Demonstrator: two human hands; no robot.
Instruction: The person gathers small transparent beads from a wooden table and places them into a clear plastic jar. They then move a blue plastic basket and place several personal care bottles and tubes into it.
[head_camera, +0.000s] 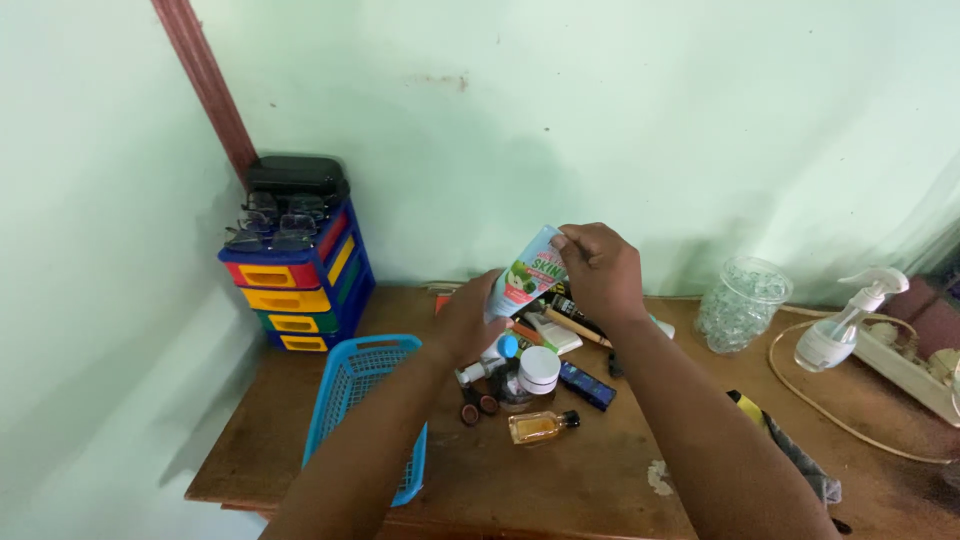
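Both hands are raised over the middle of the bench (600, 480), sharing one soft squeeze tube (528, 272) with a pale blue, pink and green printed face. The left hand (468, 318) is closed around the tube's lower end from below, and the right hand (600, 268) pinches the flat crimped top edge between fingertips and thumb, so the tube hangs tilted between them, clear of the clutter beneath. The step in hand looks like handling or inspecting the tube; whether its cap is on or off cannot be told, since the left hand covers that end.

Below the tube lie small toiletries: a white-lidded jar (538, 370), a small amber bottle (541, 427) on its side, and a dark blue stick (587, 385). The blue plastic basket (365, 400) at the bench's left front appears empty through its mesh. The stacked coloured drawer unit (300, 280) has its drawers shut, with spectacles and a dark case on top. To the right, a clear glass jar (740, 303) holds clear beads, and a white spray bottle (845, 325) stands near it.
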